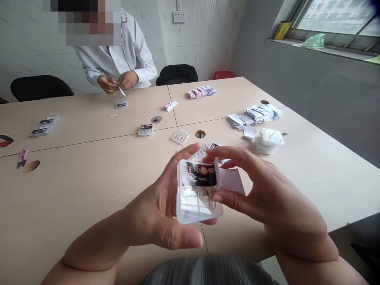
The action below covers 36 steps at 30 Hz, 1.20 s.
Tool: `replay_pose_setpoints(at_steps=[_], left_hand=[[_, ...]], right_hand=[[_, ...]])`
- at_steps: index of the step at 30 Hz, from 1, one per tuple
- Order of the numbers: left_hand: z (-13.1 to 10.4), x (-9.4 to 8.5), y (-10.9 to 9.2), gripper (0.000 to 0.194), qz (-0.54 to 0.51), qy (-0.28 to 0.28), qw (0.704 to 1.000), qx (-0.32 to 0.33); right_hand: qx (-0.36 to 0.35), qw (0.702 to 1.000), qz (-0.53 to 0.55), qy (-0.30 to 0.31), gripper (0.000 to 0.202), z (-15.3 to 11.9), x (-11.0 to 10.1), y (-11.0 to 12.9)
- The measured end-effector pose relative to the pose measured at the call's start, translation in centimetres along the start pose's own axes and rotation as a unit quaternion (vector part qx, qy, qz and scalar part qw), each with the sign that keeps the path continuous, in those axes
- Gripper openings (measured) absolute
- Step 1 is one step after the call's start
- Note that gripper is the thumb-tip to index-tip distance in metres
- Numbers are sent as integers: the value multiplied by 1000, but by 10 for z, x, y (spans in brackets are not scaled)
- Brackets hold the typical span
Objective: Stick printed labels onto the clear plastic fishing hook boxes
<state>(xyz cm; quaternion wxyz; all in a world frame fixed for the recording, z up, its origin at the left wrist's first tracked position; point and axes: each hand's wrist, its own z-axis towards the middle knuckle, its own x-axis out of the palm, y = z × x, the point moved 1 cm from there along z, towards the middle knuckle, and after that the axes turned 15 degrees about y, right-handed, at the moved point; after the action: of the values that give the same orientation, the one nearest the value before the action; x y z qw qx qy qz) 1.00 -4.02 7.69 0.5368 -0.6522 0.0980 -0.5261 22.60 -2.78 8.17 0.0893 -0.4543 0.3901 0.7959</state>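
Observation:
A clear plastic box (196, 202) with a black printed label rests in my left hand (157, 209), whose fingers wrap behind it while the thumb lies below its lower edge. Small curved metal pieces show through the box. At its right side, my right hand (252, 184) holds a white paper piece (233, 180) against the box, thumb on the front and fingers at the upper right edge. Just behind my hands lie another clear box (200, 152) and a black-labelled card (214, 145), both partly hidden.
Stacked clear boxes (268, 140) and white paper packets (255, 114) lie on the table (89, 190) at the right. More boxes (44, 126) and a pink-handled tool (23, 158) are at the left. Across the table, a person's hands (118, 82) hold a small paper.

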Motion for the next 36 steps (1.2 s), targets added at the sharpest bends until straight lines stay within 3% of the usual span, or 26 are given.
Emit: replay_pose_setpoints(at_steps=[11, 16, 24, 36], left_hand=[[-4, -10, 5, 84, 107, 39, 994, 4], [-4, -8, 10, 91, 117, 11, 993, 24], [-3, -16, 4, 84, 178, 84, 980, 37], [-2, -19, 1, 82, 233, 31, 971, 36]], right_hand=[[-4, 999, -41, 9, 43, -1, -5, 7], [-6, 999, -44, 9, 41, -1, -6, 8], [-12, 999, -44, 8, 37, -1, -8, 11], [-23, 998, -51, 3, 38, 1, -10, 8]])
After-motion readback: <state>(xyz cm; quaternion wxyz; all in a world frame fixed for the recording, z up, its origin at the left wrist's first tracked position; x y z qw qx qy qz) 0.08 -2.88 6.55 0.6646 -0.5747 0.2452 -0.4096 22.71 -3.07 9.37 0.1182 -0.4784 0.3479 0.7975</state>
